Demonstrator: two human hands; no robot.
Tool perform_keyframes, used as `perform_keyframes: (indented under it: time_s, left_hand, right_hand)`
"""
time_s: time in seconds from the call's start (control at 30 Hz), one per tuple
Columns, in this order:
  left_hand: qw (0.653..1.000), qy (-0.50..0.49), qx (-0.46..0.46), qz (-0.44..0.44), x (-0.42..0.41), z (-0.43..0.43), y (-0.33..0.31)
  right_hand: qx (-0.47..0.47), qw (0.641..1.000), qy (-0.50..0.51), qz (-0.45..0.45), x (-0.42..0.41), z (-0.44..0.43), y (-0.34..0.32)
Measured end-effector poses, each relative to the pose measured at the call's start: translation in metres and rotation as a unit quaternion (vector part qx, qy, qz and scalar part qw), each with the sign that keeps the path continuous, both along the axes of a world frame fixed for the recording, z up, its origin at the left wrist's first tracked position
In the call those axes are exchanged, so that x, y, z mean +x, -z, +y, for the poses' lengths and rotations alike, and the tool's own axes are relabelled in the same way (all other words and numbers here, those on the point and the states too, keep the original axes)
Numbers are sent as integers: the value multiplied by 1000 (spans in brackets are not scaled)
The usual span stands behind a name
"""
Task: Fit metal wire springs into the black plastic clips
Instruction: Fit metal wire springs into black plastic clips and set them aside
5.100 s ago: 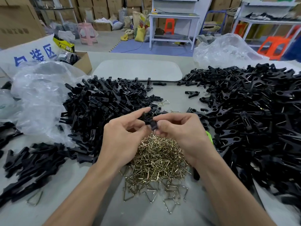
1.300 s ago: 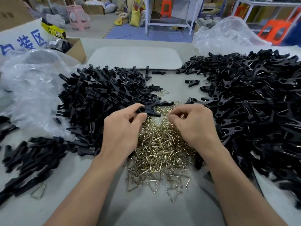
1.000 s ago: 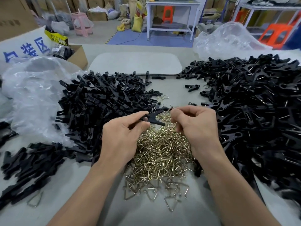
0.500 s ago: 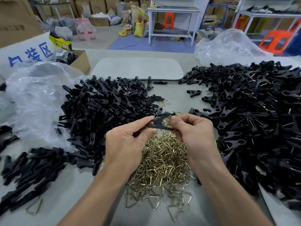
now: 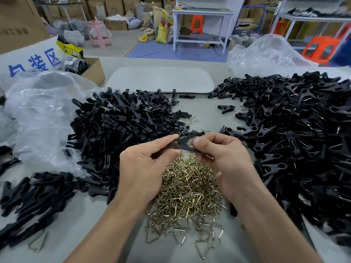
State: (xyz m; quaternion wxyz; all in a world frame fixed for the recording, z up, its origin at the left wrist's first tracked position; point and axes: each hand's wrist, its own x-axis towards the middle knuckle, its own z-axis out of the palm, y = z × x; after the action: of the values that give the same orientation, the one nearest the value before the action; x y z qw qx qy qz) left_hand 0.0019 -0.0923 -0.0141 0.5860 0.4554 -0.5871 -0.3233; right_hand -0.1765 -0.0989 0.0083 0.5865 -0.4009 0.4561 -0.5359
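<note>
From the head view, the person's left hand [image 5: 144,168] and right hand [image 5: 226,164] are drawn close together above the middle of the grey table [image 5: 201,112], and both hold one black clip [image 5: 185,142] between them. The left hand pinches the clip's narrow end between thumb and forefinger, with the other fingers curled underneath. The right hand pinches the lower of the clip's two spread arms, its fingers folded in toward the palm. A thin bit of wire shows at the clip's top edge near the left fingertips, but I cannot tell how far it is seated. Directly below the hands lies the heap of brassy wire springs [image 5: 190,186], with loose triangular ones scattered along its near edge. To the left is a heap of black clip parts [image 5: 123,126], lying partly against a crumpled clear plastic bag [image 5: 41,114]. To the right is a broader pile of clips [image 5: 294,139], many with glints of wire in them. A single clip [image 5: 226,108] lies by itself between the two piles. Beyond them sit a pale grey tray [image 5: 159,80], an open cardboard box [image 5: 95,71] and a second clear bag [image 5: 266,54].
</note>
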Motion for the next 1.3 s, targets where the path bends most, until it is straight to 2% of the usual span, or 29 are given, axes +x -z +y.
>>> perform_keyframes:
  time_s: [0.07,0.13,0.23,0.3,0.47,0.53,0.63,0.77,0.8,0.87,0.9,0.93,1.0,1.03,1.07,1.1,1.17,1.2,1.23,1.3]
  left_hand:
    - [998,48,11,43,1,-3,-4]
    - [991,102,19,79,3,-5,-5]
    - [989,132,14,66,3,-6,-6]
    - [991,129,10,45,3,-4,-7]
    - [998,54,16,-39,8,-6,-10]
    - [999,19,27,18,14,-10,-12]
    - [986,-93,53,131,22,-17,-13]
    - [964,-201,85,154,28,-20,-14]
    - [964,-214,82,135,29,-20,-13]
    - [968,-237,79,39,32,-19,-12]
    - [966,-244,80,-22,33,-17,-11]
    - [962,-244,82,-86,32,-15,-10]
    - [942,-238,72,-226,31,-13,-7]
    - [925,-237,59,-291,30,-12,-6]
    - [907,-235,41,-346,28,-12,-5]
    - [892,-228,26,-389,27,-12,-4]
    - [868,-211,27,-448,26,-14,-2]
    - [857,-206,39,-471,26,-15,-1]
    - [847,-204,47,-489,27,-16,1]
    - [839,-203,46,-503,28,-18,3]
  right_hand:
    - [53,985,-100,-130,-8,1,-4]
    - [91,953,-200,-209,-13,2,-5]
    - [77,920,-305,-233,-11,6,-6]
    - [64,912,-324,-244,-11,6,-6]
    - [74,955,-216,-189,-2,6,-6]
    - [86,967,-164,-175,1,5,-6]
    - [100,970,-111,-192,-6,4,-8]
    - [92,978,-80,-171,-11,1,-7]
    - [84,984,-89,-132,-13,0,-6]
    - [57,991,-107,-57,-21,-3,-10]
    - [33,992,-100,-64,-29,-6,-12]
    - [1,989,-87,-121,-38,-9,-14]
    - [-60,954,-65,-288,-52,-11,-18]
    - [-79,942,-55,-322,-53,-11,-20]
    - [-83,949,-44,-301,-51,-10,-20]
    - [-78,967,-37,-239,-45,-9,-20]
    - [-61,996,-19,-64,-26,-6,-14]
    - [-67,997,-7,49,-14,-4,-10]
    - [-91,981,2,173,-2,-3,-7]
    - [-154,916,-20,370,22,-4,-1]
